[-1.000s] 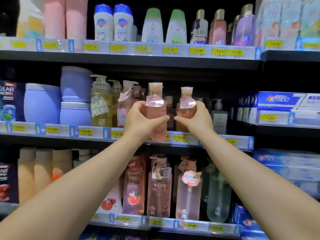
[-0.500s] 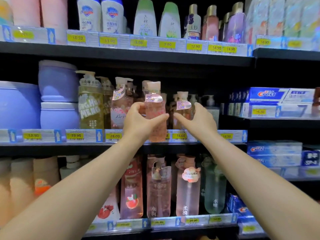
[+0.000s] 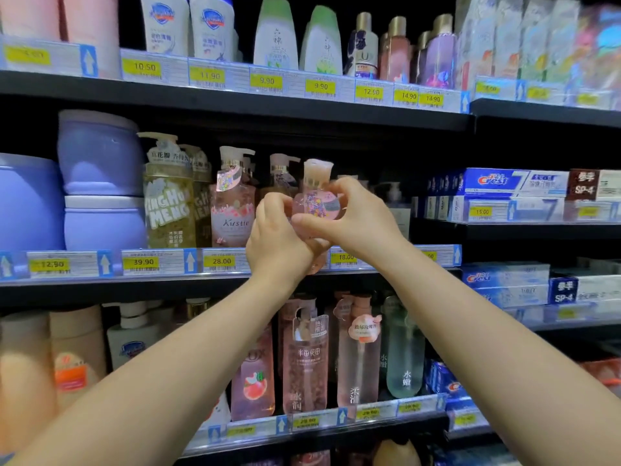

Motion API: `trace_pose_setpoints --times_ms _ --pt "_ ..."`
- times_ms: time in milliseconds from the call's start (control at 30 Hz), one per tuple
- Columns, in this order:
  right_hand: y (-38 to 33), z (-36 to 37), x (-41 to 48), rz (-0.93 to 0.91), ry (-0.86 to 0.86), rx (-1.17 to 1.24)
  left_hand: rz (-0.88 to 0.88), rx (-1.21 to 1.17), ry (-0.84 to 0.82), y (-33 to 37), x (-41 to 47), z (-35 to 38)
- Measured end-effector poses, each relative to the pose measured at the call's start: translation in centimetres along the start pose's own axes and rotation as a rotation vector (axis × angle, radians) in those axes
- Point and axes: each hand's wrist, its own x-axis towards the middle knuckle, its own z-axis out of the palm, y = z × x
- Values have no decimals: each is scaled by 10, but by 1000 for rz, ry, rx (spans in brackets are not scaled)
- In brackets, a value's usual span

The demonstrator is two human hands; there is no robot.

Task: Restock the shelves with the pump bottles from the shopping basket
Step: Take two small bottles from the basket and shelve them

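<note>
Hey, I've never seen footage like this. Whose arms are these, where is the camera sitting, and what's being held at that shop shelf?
No machine here: a person wears a wide-angle camera on the head, so their two bare arms reach into view. The left hand and right hand together grip a clear pink pump bottle at the front of the black middle shelf. On that shelf stand a yellow-green pump bottle, a pink pump bottle labelled Kustie and stacked lavender plastic tubs; blue-and-white toothpaste boxes lie further right. No shopping basket is in view.
</note>
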Motion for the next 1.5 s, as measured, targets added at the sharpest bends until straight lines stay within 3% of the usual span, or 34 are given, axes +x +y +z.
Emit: trace_pose_setpoints --times_ms 100,233,500,733,1100,1333,1500 --pt "-6 -1 2 2 26 -95 60 16 -27 -2 1 -4" --pt "-9 -5 12 15 109 -49 232 -28 -171 -15 0 -18" --pt "-8 19 33 -16 222 -7 359 308 -384 -51 -12 -32" --pt "12 53 26 82 103 -165 357 265 -362 -54 -12 -35" --pt "10 54 21 6 136 -524 375 233 -326 -56 -15 -34" --pt "11 44 11 -3 44 -488 378 220 -331 -57 -15 -33" --pt "20 27 -28 20 108 -395 379 167 -308 -53 -31 -24"
